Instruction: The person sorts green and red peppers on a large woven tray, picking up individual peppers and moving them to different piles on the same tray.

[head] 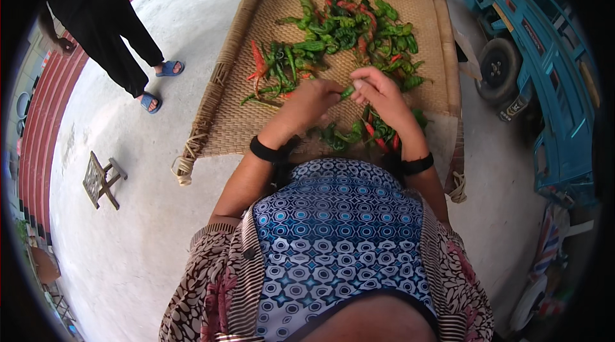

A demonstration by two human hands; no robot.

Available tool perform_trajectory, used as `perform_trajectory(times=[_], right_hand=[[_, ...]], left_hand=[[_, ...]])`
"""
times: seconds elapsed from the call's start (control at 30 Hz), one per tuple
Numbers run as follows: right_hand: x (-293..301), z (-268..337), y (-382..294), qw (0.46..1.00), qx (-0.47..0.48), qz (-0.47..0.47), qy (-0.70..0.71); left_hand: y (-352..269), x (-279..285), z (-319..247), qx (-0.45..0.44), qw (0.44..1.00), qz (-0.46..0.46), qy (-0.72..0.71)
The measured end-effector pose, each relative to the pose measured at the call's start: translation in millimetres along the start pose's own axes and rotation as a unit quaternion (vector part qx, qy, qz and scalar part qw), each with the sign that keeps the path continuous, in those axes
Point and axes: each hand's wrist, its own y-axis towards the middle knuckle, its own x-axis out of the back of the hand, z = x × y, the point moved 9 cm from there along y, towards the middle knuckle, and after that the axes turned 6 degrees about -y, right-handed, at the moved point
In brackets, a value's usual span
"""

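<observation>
A green chili pepper is pinched between my two hands above a large woven winnowing tray. My left hand grips one end of it with the fingertips. At the other end are the thumb and fingers of my right hand. Beyond them lies a wide heap of green and red chili peppers. To the left a smaller group includes a red chili pepper. Close to my body, under my forearms, more chili peppers rest on the tray, partly hidden by my right arm.
A person in black trousers and blue slippers stands at the left by red steps. A small folding stool is on the concrete floor. At the right stands a blue cargo vehicle with its wheel near the tray.
</observation>
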Motion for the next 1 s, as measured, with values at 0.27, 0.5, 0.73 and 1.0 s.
perform_trajectory(times=[0.27, 0.5, 0.73, 1.0], right_hand=[[-19, -2, -7, 0.981, -0.031, 0.118, -0.149], [-28, -10, -9, 0.975, -0.024, 0.144, -0.17], [-26, -10, -11, 0.971, -0.043, 0.148, -0.182], [-55, -12, -14, 0.92, -0.001, 0.21, -0.332]], left_hand=[[-36, 91, -12, -0.053, 0.883, -0.391, 0.254], [-16, -18, 40, -0.058, 0.967, 0.194, 0.154], [-16, -10, 40, 0.09, 0.958, 0.18, 0.206], [-30, 83, 21, -0.01, 0.926, -0.258, 0.277]])
